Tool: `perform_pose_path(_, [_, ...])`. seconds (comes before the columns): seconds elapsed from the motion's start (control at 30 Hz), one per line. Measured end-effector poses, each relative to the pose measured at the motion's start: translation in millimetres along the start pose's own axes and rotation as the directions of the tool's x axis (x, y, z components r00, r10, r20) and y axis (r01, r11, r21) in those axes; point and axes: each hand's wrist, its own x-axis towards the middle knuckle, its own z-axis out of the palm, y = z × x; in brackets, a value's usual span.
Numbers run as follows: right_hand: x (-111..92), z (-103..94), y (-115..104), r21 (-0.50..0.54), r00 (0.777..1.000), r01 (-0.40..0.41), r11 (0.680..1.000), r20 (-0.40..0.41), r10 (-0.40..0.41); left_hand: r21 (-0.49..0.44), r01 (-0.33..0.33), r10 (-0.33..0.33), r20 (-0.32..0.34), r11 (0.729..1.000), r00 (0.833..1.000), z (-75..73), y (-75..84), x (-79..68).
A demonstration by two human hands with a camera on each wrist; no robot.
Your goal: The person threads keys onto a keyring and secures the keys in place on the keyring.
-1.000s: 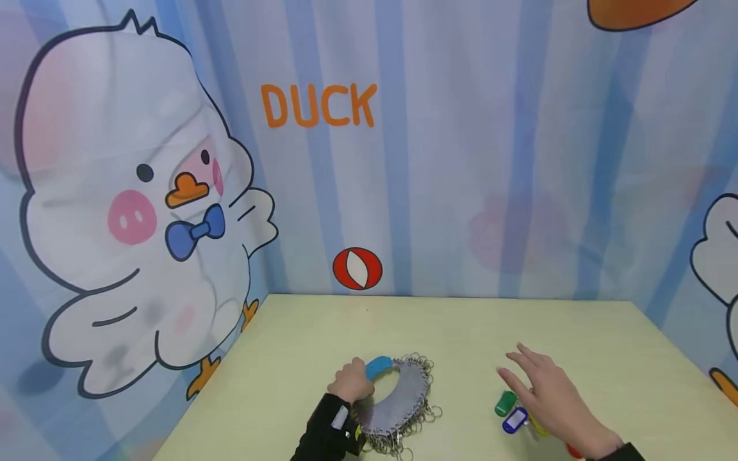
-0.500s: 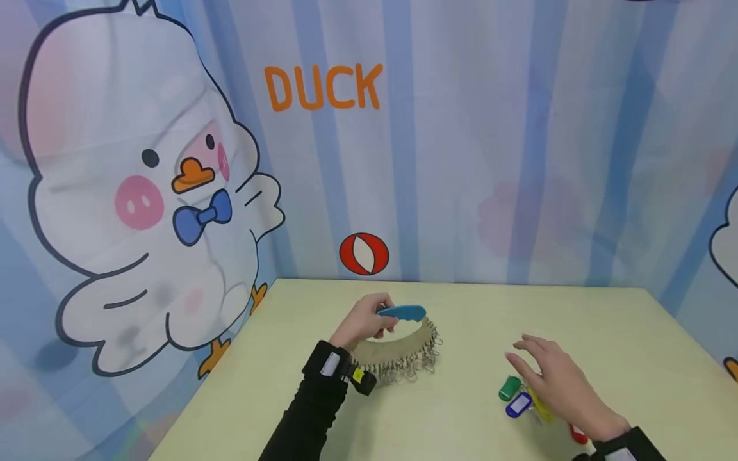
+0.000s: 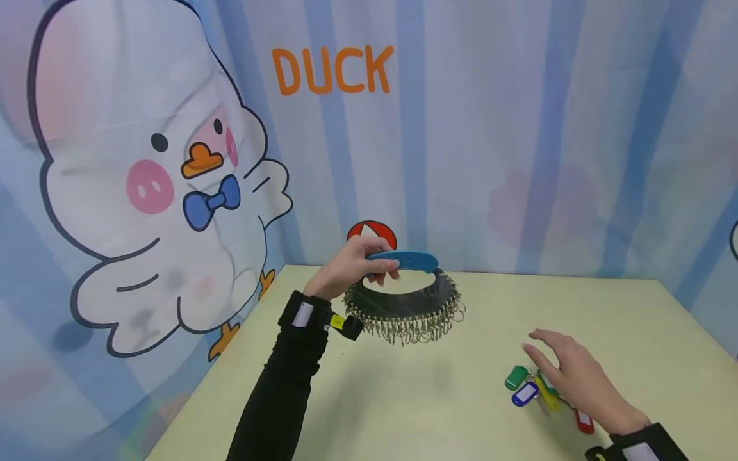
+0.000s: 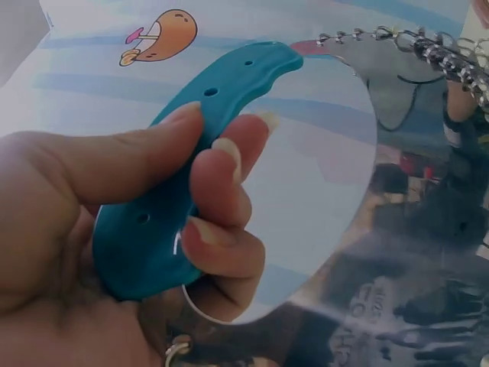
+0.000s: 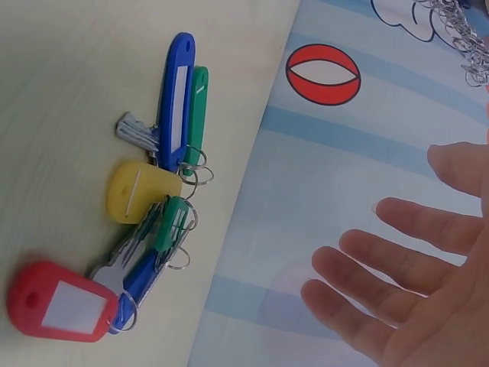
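- Key holder (image 3: 403, 306), a crescent metal plate, hangs above the pale bench (image 3: 403, 397), its blue handle (image 3: 416, 260) in a person's left hand (image 3: 348, 264).
- That grip is clasped around the handle, thumb on one side, fingers curled under.
- Metal rings (image 3: 410, 330) fringe the plate's outer edge, clear of the bench.
- Right hand (image 3: 581, 379), its grip released and holding nothing, hovers near a green key tag (image 3: 516, 378), a blue key tag (image 3: 525, 394), a yellow key tag (image 3: 546, 394), a red key tag (image 3: 584, 420) and metal keys (image 5: 111, 273).
- Step in hand, apparently: holding the key holder aloft. Any next move seems to call for a firm, level grip, since dangling rings could swing and snag.
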Motion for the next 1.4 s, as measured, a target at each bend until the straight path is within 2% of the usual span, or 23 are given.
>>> perform_pose_path(0.13, [8,-5.7,-1,0.009,1.000,0.010,1.000,0.004,-0.010,0.025,-0.006,0.006,0.003,1.000,1.000,-2.2,10.7,1.6])
perform_pose_path(0.47, [6,1.5,4,-0.005,0.996,-0.056,0.998,0.066,0.056,0.043,0.016,-0.017,0.024,0.999,1.000,-0.1,10.5,3.9])
perform_pose_path(0.67, [3,-1.0,2,0.028,0.999,-0.018,0.999,0.028,0.017,0.047,-0.001,0.000,0.031,0.999,1.000,4.2,11.8,8.1])
perform_pose_path(0.77, [8,-3.1,-6,0.114,0.999,0.016,0.993,0.028,-0.019,0.051,0.001,-0.003,0.039,0.999,0.999,5.1,12.2,7.9])
perform_pose_path(0.83, [17,-4.6,-16,0.248,0.997,0.036,0.968,0.062,-0.053,0.045,0.004,-0.006,0.041,0.999,0.999,5.4,11.1,7.0])
perform_pose_path(0.87, [24,-5.2,-23,0.326,0.993,0.045,0.944,0.086,-0.077,0.041,0.005,-0.007,0.043,0.999,0.999,5.7,10.1,6.7])
perform_pose_path(0.97, [48,-7.4,-44,0.546,0.974,0.049,0.836,0.158,-0.160,0.033,0.001,-0.003,0.057,0.999,0.998,5.4,9.8,6.6])
perform_pose_path(1.07, [71,-6.7,-61,0.655,0.954,0.029,0.756,0.207,-0.216,0.017,0.010,-0.011,0.064,1.000,0.998,5.0,9.8,6.9])
perform_pose_path(1.17, [86,-2.5,-72,0.699,0.943,-0.028,0.714,0.255,-0.213,0.000,0.023,-0.023,0.059,1.000,0.998,5.1,8.9,6.9])
perform_pose_path(1.3, [92,1.8,-75,0.724,0.943,-0.079,0.685,0.278,-0.185,-0.001,0.031,-0.031,0.059,1.000,0.998,5.9,7.3,7.6])
perform_pose_path(1.4, [93,2.8,-74,0.738,0.948,-0.087,0.669,0.268,-0.172,0.011,0.038,-0.038,0.062,0.999,0.997,5.2,5.1,7.4])
